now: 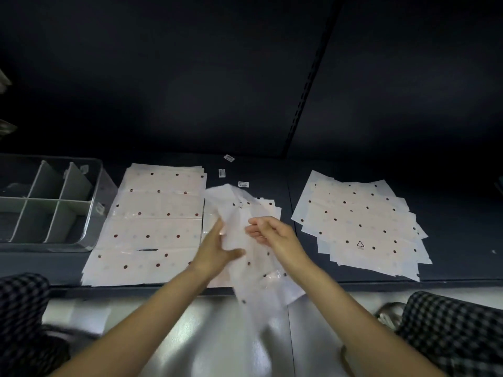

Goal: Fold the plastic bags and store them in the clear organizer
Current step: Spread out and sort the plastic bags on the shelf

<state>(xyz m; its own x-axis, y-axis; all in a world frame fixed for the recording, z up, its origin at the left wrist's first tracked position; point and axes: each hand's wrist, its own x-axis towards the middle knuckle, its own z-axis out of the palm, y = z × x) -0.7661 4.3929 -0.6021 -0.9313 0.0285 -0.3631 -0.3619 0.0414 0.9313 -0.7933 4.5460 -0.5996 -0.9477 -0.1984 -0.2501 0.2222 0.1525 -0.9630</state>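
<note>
Dark shelf — both hands hold a dotted bag.

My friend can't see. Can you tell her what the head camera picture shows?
Two hands, left hand and right hand, hold a dotted plastic bag above a dark shelf. Flat bag stacks lie either side, and a clear organizer sits far left.
</note>
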